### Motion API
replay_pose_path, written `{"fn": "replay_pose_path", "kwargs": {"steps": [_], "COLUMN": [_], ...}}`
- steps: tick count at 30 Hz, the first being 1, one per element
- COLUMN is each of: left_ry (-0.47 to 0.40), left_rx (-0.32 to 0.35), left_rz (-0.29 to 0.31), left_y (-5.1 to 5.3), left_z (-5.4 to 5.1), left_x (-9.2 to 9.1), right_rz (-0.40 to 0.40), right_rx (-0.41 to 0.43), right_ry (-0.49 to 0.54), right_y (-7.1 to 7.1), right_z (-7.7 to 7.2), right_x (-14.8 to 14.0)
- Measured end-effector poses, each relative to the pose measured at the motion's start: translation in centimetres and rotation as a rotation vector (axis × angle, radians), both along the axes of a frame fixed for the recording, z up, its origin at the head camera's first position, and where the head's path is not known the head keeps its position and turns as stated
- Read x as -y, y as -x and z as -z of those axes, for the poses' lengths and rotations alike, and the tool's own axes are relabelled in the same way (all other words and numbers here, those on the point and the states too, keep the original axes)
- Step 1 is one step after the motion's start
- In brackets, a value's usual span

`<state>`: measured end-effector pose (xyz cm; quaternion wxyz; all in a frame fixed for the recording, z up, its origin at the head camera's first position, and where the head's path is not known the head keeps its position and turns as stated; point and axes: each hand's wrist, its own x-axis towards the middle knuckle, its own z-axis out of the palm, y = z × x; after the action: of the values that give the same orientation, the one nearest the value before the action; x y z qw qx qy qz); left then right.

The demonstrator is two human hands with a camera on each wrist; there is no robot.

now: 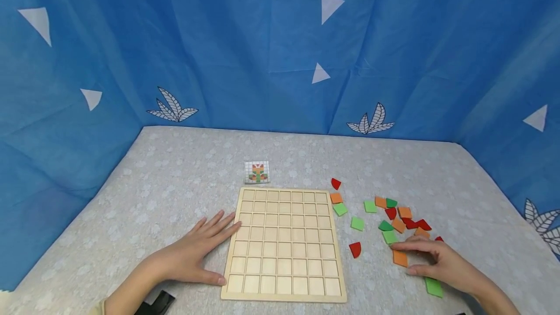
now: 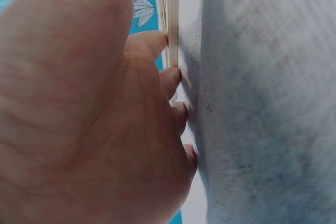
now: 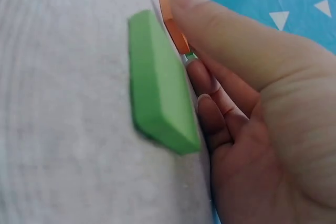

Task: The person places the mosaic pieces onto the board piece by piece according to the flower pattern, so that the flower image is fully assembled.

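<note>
A wooden grid board (image 1: 286, 298) lies flat on the table, its square cells bare. My left hand (image 1: 197, 247) rests at the board's left edge, fingers spread, with fingertips and thumb touching the frame. In the left wrist view those fingertips meet the board's side (image 2: 173, 19). My right hand (image 1: 442, 261) hovers low over the loose tiles at the right, thumb and forefinger apart beside an orange square tile (image 1: 400, 257). That tile lies on the table; whether the fingers touch it is hard to tell. Close to the palm lies a light green square tile (image 3: 163, 82).
Several red quarter-round, orange square and green tiles are scattered right of the board, among them a red piece (image 1: 356, 250) and a light green square (image 1: 357, 223). A small pattern card (image 1: 257, 172) lies behind the board. Blue curtain (image 1: 262, 52) encloses the table's back and sides.
</note>
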<state>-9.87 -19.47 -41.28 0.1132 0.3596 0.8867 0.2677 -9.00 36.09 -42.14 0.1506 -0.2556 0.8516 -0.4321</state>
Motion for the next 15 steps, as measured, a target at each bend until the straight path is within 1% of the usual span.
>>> {"fn": "replay_pose_path", "kwargs": {"steps": [2, 5, 9, 12, 15], "left_ry": [0.001, 0.000, -0.009, -0.016, -0.018], "left_rx": [-0.003, 0.001, 0.006, 0.017, 0.028], "left_rz": [-0.001, 0.001, 0.003, 0.004, 0.006], "left_y": [0.08, 0.14, 0.12, 0.08, 0.01], "left_z": [-0.09, -0.24, -0.35, -0.24, -0.08], "left_x": [0.01, 0.03, 0.04, 0.02, -0.03], "right_rz": [0.012, 0.025, 0.064, 0.087, 0.089], "right_rx": [-0.032, -0.078, -0.124, -0.132, -0.143], "right_ry": [-0.014, -0.005, -0.018, -0.036, -0.021], "right_y": [0.11, 0.23, 0.26, 0.14, 0.00], "right_z": [0.07, 0.27, 0.45, 0.49, 0.56], "right_x": [0.13, 0.37, 0.64, 0.66, 0.56]}}
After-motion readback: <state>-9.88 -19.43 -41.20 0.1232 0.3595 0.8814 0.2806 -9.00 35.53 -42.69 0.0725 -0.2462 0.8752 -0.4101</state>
